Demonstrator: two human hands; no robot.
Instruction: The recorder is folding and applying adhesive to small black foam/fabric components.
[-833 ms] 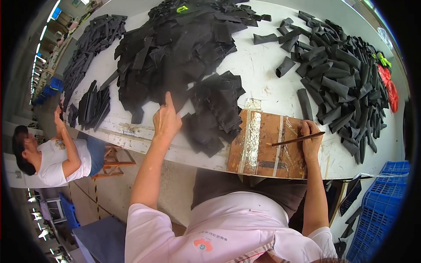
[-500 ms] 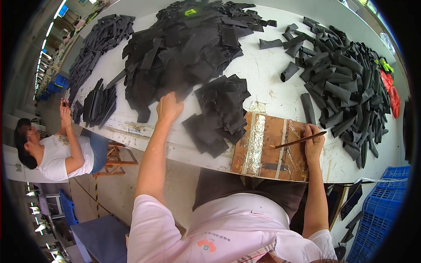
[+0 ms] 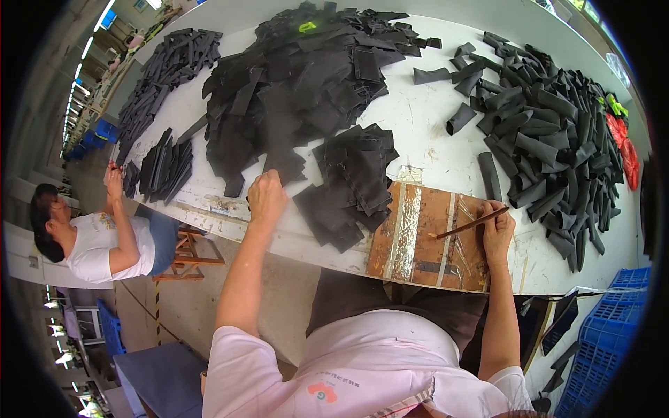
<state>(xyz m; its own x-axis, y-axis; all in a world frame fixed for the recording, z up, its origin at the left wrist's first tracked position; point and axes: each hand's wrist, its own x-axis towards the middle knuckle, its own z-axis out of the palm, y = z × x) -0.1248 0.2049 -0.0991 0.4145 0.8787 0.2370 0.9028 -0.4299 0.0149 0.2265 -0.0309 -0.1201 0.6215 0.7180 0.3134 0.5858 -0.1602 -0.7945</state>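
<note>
My left hand is closed at the near edge of a big heap of black fabric pieces. Its fingertips pinch the edge of one black fabric piece, which still overlaps the heap. In my right hand is a thin brown stick, slanting down to the left over a brown board. The board has silvery and clear tape strips across it and lies at the table's front edge. Just left of the board sits a smaller stack of black fabric pieces.
Black fabric tubes form a pile on the right of the white table, beside a red plastic bag. Narrow black strips lie at left. A co-worker sits at the left end. Blue crates stand lower right.
My left hand has drawn back toward me, bringing the edge of a black fabric piece with it. The right hand, stick and board stay almost where they were.
</note>
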